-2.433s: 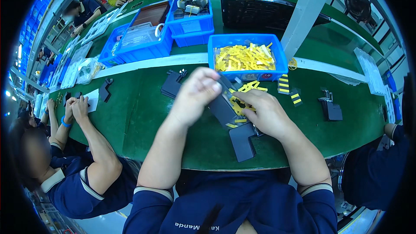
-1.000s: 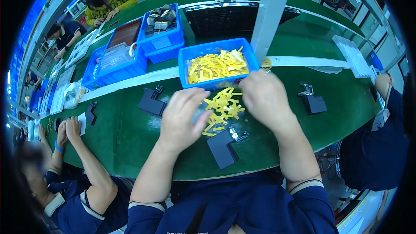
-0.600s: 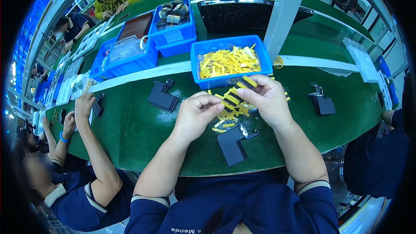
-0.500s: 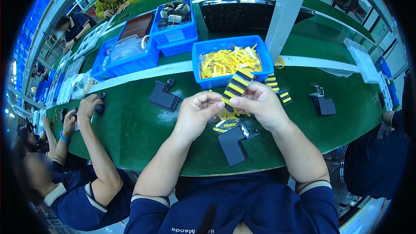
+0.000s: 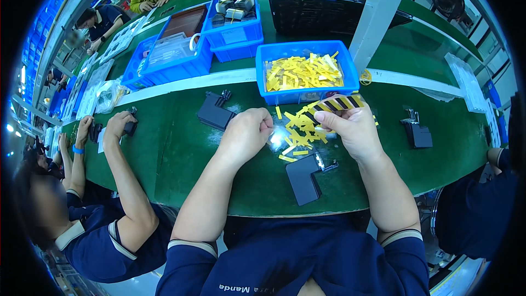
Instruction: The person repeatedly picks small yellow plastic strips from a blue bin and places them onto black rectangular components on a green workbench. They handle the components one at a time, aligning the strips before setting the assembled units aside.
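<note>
My right hand point(image 5: 355, 130) pinches a sheet of black-and-yellow striped stickers point(image 5: 342, 102), tilted just in front of the blue bin. My left hand point(image 5: 245, 134) is apart from the sheet, its fingers curled together; what they hold, if anything, is hidden. Between and below my hands lies a loose pile of yellow strips point(image 5: 301, 131) on the green table. Closer to me sits a flat black L-shaped part point(image 5: 303, 181) with a metal hinge-like piece on its upper right. A similar black part point(image 5: 215, 112) lies just beyond my left hand.
Yellow strips fill the blue bin point(image 5: 263, 85) ahead. Another black part point(image 5: 418, 133) lies to the right. Blue crates point(image 5: 230, 35) stand far left beside a grey post point(image 5: 378, 16). At my left, a co-worker's hands point(image 5: 116, 126) handle dark parts.
My left hand has drawn back left from the striped sheet. The sheet, in my right hand, has shifted right and tipped from upright to flatter, uncovering more of the yellow pile.
</note>
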`<state>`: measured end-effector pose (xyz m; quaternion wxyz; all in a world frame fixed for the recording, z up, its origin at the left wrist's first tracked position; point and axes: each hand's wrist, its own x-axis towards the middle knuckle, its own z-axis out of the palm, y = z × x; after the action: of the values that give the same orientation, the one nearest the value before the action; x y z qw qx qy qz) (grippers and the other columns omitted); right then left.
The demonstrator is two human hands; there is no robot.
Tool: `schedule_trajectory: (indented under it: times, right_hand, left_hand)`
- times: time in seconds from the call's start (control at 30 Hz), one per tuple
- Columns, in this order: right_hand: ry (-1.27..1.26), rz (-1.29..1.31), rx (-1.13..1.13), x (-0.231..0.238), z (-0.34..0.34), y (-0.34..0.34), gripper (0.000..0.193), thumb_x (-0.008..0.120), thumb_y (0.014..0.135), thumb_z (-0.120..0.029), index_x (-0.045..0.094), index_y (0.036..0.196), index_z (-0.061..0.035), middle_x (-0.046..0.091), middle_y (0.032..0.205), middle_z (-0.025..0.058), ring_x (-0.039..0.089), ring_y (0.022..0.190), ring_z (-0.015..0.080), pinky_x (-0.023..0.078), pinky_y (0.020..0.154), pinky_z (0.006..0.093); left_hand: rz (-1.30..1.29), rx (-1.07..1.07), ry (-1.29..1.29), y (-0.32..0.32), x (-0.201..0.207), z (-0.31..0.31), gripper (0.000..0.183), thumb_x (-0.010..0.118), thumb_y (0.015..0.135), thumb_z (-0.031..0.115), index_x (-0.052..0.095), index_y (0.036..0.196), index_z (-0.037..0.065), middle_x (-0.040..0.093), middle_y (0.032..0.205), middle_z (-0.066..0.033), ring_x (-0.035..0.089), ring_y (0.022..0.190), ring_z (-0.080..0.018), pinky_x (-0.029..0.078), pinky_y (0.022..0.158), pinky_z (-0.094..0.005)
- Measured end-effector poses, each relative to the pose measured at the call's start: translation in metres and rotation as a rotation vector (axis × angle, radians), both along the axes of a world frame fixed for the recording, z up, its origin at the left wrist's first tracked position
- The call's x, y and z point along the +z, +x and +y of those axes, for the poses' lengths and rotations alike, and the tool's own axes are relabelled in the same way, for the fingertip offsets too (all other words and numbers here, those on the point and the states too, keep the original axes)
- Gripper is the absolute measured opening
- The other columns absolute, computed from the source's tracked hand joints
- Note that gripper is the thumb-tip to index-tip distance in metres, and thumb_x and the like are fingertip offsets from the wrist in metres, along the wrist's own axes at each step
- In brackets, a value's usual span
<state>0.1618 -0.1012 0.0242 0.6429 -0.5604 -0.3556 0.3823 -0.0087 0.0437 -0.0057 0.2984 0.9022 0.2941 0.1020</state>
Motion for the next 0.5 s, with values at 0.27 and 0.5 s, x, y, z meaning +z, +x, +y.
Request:
schedule_trajectory:
  times: [0.27,0.5]
  right_hand:
    - [0.073,-0.294,-0.171,-0.003,0.002,0.002,0.023,0.069,0.078,-0.005,0.064,0.099,0.0026,0.065,0.094,0.0066,0.061,0.078,0.0104,0.049,0.067,0.0230]
    - [0.259,-0.655,-0.251,0.003,0.001,-0.003,0.013,0.066,0.077,0.004,0.066,0.091,0.0044,0.060,0.090,0.0096,0.062,0.079,0.0143,0.051,0.070,0.0227]
  left_hand:
    - [-0.082,-0.254,0.325,0.002,0.035,-0.054,0.064,0.078,0.059,0.048,0.059,0.097,0.000,0.059,0.087,-0.0131,0.060,0.085,-0.0293,0.049,0.076,-0.0377]
    - [0.067,-0.395,0.220,0.003,0.031,-0.068,0.074,0.075,0.059,0.056,0.059,0.102,-0.002,0.060,0.091,-0.0152,0.059,0.089,-0.0295,0.049,0.078,-0.0370]
